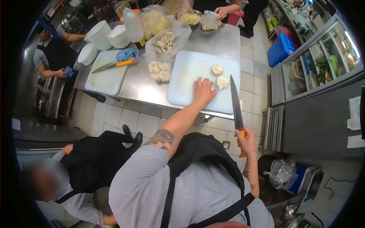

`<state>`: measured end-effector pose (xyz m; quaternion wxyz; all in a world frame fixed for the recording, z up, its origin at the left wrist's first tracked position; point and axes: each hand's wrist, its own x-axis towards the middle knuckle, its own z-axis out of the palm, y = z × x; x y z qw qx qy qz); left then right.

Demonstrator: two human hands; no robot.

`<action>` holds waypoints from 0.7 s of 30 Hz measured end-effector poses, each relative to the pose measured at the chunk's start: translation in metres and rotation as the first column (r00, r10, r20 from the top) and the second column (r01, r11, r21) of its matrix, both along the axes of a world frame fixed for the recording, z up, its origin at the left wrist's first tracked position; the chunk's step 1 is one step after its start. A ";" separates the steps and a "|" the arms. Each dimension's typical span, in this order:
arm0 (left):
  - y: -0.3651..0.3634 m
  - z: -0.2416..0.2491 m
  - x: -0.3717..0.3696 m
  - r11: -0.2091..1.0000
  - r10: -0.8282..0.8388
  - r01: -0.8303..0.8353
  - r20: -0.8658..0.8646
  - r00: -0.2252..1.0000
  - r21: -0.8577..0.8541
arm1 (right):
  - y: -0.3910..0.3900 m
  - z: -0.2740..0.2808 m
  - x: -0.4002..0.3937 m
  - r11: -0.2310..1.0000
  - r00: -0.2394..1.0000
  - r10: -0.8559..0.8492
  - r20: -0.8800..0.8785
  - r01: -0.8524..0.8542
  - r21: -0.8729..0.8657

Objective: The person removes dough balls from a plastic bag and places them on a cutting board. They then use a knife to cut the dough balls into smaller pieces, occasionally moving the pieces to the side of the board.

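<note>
My left hand rests on the white cutting board with its fingers spread. Something pale shows at its fingertips, too small to make out. Just beyond it, on the same board, lie two round pale pieces, one above the other. My right hand is closed on the orange handle of a long knife. The blade points away from me, beside the board's right edge. Left of the board stand a bag of pale round pieces and an open bag of cut pieces.
A second board holds another orange-handled knife and a blue cloth. White bowls are stacked behind it. Co-workers stand at the left, lower left and far side, where hands are over metal bowls.
</note>
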<state>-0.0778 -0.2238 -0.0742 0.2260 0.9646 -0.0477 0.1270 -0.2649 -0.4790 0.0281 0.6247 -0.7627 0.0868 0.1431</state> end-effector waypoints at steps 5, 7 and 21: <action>0.034 -0.006 0.007 0.971 -0.207 0.194 0.086 0.975 0.138 | -0.002 0.004 0.007 0.996 0.996 0.085 -0.027 -0.086 -0.030; 0.046 0.006 0.008 0.956 -0.229 0.221 0.021 0.973 0.191 | -0.006 -0.002 0.010 0.994 0.994 0.105 -0.007 -0.106 -0.031; 0.075 0.014 0.024 0.946 0.034 -0.057 -0.080 0.996 -0.318 | -0.002 -0.020 0.010 0.996 0.999 0.047 -0.021 -0.045 0.077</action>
